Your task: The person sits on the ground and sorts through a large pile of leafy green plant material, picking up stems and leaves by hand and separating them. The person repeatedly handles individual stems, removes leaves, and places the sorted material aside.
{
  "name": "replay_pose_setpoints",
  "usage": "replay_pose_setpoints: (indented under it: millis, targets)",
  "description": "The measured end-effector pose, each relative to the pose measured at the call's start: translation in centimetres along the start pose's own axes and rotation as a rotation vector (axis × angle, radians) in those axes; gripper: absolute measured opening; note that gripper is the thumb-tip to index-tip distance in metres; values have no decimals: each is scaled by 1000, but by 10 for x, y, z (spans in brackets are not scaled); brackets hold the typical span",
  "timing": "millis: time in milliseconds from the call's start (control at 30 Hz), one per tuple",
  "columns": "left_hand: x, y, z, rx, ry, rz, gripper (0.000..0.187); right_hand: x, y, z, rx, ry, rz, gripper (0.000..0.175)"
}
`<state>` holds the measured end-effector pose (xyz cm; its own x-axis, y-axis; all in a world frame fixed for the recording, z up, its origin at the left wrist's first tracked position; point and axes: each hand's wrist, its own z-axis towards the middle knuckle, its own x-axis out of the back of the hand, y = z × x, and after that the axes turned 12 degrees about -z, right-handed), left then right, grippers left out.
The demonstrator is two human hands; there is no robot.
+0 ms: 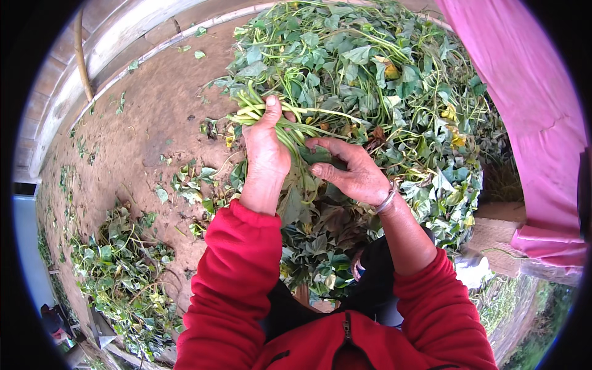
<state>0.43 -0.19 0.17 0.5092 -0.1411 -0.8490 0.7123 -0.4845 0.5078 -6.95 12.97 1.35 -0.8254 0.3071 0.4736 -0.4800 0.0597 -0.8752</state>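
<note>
My left hand [267, 143] grips a bundle of pale green leaf stalks [249, 113], thumb on top, with the cut ends pointing up and left. My right hand [354, 172], with a metal bracelet [386, 199] at the wrist, is just right of the bundle. Its thumb and forefinger are apart, and a dark green leaf [326, 158] shows between them; the other fingers are partly hidden. Beyond and beneath both hands spreads a large heap of leafy vines [323, 60], which look like sweet potato vines, with some yellow and brown leaves.
A smaller pile of vines [125, 273] lies at lower left on the bare earth floor [152, 106]. Loose leaves are scattered there. A wooden pole [82, 55] stands by the pale wall base [60, 99]. Pink cloth [532, 101] hangs at right.
</note>
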Motion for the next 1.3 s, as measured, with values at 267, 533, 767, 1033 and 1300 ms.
replay_pose_setpoints:
  millis: [267, 533, 767, 1033, 1300]
  targets:
    - [4, -19, -3, 103, -29, -4, 19, -20, 6, 9, -39, 348, -61, 14]
    - [2, -21, -5, 69, -4, -12, 18, -17, 6, 13, 61, 479, -351, 6]
    - [-4, -27, -12, 16, -4, 31, 17, -23, 6, 14, -31, 498, -133, 7]
    - [-8, -29, -21, -56, -86, 144, 16, -13, 4, 9, -185, 302, 146, 17]
    - [-13, -21, -9, -147, -7, 148, 16, -6, 11, -1, -291, 354, 300, 16]
